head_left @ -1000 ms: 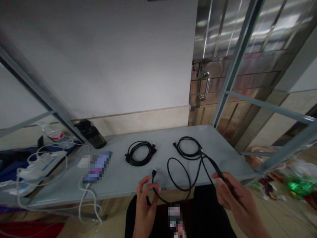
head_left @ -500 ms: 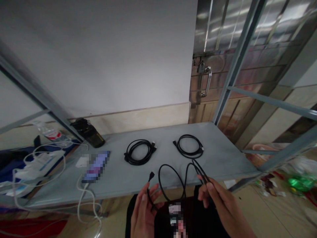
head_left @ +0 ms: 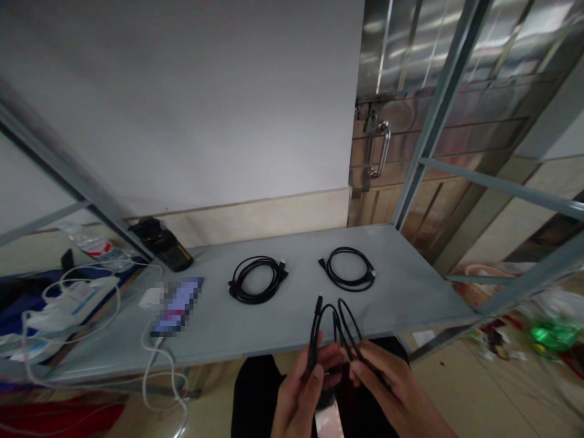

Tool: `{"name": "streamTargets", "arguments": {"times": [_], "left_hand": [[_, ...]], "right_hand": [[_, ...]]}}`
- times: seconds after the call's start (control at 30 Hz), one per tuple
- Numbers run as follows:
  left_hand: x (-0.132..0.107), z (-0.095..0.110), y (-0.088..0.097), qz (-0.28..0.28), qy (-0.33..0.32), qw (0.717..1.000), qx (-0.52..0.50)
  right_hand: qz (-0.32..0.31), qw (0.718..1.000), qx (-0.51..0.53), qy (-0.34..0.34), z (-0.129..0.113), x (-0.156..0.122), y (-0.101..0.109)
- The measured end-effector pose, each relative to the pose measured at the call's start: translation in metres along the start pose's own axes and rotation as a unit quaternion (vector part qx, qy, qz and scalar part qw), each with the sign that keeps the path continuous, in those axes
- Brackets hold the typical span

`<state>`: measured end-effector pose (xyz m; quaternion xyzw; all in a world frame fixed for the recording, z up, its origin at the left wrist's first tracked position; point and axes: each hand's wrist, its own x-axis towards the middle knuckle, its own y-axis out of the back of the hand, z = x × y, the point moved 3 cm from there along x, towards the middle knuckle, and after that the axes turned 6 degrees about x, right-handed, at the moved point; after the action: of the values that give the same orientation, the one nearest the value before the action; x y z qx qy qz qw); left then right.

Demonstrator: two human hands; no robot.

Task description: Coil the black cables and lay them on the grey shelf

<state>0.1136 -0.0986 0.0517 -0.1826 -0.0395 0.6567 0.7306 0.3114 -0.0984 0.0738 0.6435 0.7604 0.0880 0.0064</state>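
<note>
1. black cable [head_left: 314,331]: held in both hands, over the lap [head_left: 255,389] and at the near edge of the grey worktop [head_left: 301,271]; its folded strands rise above the fingers, and one plug end [head_left: 319,302] points up beyond the left fingers.
2. left hand [head_left: 301,386]: thumb pressing a bundle of strands against the fingers, the remaining fingers loosely spread towards the right hand.
3. right hand [head_left: 385,371]: thumb and forefinger pinching further strands; whether the two hands touch cannot be told.
4. loops: narrow bends stand between and just above the two sets of fingers; the lower run of cable is hidden by the hands.
5. left coil [head_left: 255,300] and right coil [head_left: 349,284]: both lie flat on the worktop, beyond the fingers, the former to their left, the latter almost straight ahead.
6. handling, as judged: the left thumb should grip firmly enough to stop slipping, while the right fingers feed each strand alongside the last without twist. bends are best kept round and equal, with no sharp fold beside the plug, and the plug left outside the bundle.
</note>
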Motion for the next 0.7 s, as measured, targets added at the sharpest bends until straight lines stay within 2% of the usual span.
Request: {"name": "streamTargets", "arguments": {"times": [0.07,0.2,0.43,0.6,0.7], "left_hand": [[0.001,0.004,-0.003,-0.013,0.002,1.0,0.007],[0.002,0.004,-0.004,0.027,0.011,1.0,-0.001],[0.007,0.005,-0.004,-0.043,0.02,0.999,0.007],[0.005,0.006,-0.003,-0.001,0.009,1.0,0.013],[0.005,0.009,0.0,0.02,0.017,1.0,-0.014]], "right_hand": [[-0.014,1.0,0.005,-0.021,0.0,0.001,0.0],[-0.032,0.998,0.007,-0.05,-0.001,0.003,0.0],[-0.009,1.0,0.011,-0.027,0.005,0.003,-0.004],[-0.023,0.999,-0.031,-0.026,-0.001,0.003,-0.007],[0.013,0.999,-0.043,-0.016,-0.006,0.004,0.001]]}}
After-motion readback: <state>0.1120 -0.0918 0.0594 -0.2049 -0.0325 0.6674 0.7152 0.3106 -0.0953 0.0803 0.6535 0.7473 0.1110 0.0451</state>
